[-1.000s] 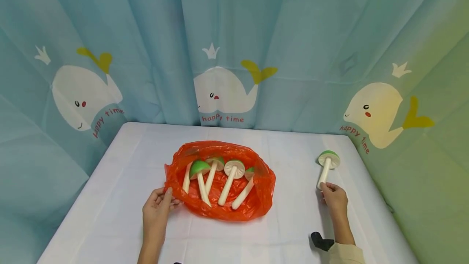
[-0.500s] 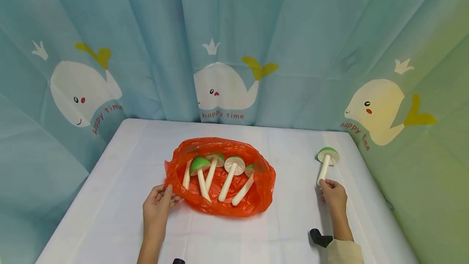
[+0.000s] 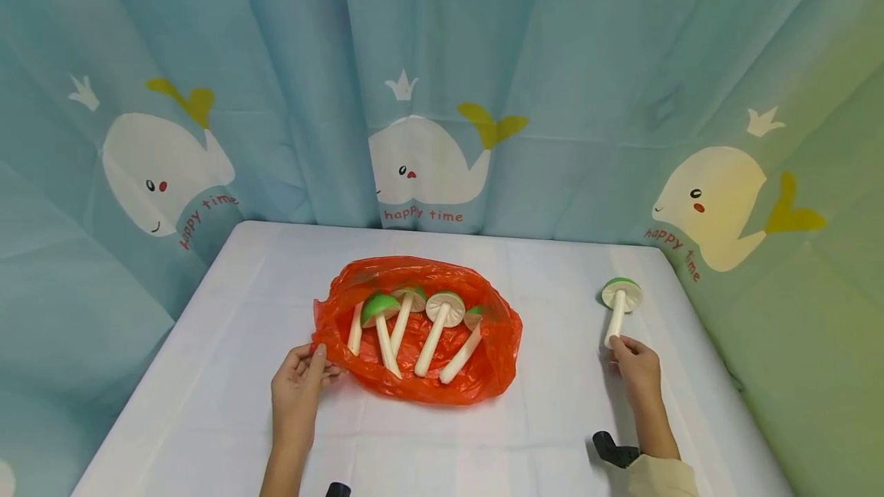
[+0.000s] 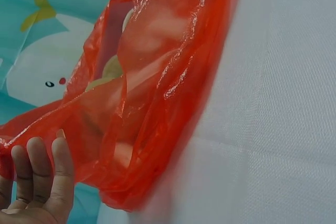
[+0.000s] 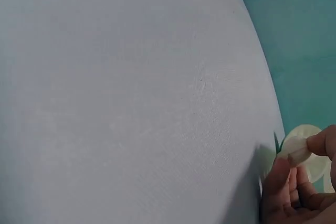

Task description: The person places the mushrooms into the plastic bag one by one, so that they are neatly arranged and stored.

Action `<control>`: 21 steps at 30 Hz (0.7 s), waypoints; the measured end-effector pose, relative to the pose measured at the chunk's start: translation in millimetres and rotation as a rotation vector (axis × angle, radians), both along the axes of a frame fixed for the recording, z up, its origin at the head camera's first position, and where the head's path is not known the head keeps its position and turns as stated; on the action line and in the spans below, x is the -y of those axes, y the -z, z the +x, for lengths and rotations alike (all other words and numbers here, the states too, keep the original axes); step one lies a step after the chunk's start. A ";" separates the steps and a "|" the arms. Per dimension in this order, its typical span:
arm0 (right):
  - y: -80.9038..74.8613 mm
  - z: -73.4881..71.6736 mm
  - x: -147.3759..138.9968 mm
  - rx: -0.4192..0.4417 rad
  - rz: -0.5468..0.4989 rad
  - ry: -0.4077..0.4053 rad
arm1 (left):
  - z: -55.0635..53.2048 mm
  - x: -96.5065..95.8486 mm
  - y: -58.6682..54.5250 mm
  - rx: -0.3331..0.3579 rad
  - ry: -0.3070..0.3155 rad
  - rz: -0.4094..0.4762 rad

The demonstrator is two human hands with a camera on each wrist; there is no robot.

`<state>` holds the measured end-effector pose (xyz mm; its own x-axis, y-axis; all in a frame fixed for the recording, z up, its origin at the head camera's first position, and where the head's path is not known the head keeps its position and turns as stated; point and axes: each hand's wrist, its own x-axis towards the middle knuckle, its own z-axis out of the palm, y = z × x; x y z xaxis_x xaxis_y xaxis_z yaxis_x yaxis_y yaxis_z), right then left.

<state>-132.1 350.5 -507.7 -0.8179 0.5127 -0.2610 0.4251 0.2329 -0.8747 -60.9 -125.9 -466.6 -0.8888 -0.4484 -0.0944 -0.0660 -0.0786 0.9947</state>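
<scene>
An open red plastic bag (image 3: 503, 343) lies on the white table, with several toy mushrooms (image 3: 431, 340) inside, white-stemmed and mostly showing green caps. At the bag's left front corner my left hand (image 3: 297, 382) pinches the rim between thumb and fingers; the left wrist view shows the bag's plastic (image 4: 152, 77) stretching away from these fingers. Far to the right, my right hand (image 3: 637, 370) pinches the stem end of another green-capped mushroom (image 3: 621, 296), its cap pointing away from me. Seen from the right wrist, the pale stem end (image 5: 298, 149) sits between thumb and fingers.
A white cloth covers the table (image 3: 207, 405). Blue-green curtains (image 3: 442, 37) with whale prints stand behind and at both sides. A black object (image 3: 613, 451) shows by the right forearm, and another dark piece (image 3: 338, 489) at the bottom edge.
The head view has shifted slightly. Both hands keep their holds, on the bag rim and on the mushroom stem, with hardly any movement.
</scene>
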 end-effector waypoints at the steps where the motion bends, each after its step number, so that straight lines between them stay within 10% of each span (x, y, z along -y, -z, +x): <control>1: -0.7 1.8 -0.3 -0.008 -0.034 -0.007 | -0.5 -0.1 0.1 0.004 0.001 0.001; 11: -23.7 7.8 25.5 -0.184 -0.421 0.025 | -2.6 -4.0 2.0 -0.018 0.019 0.035; 21: -41.0 11.2 53.0 -0.238 -0.498 -0.088 | -3.1 -0.8 16.3 -0.146 0.051 0.041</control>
<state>-121.0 297.5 -466.7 -0.9179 0.3020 -0.2573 0.2000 -0.2078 -0.9575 -63.9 -125.1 -482.9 -0.9160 -0.4006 0.0200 0.0738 -0.1192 0.9901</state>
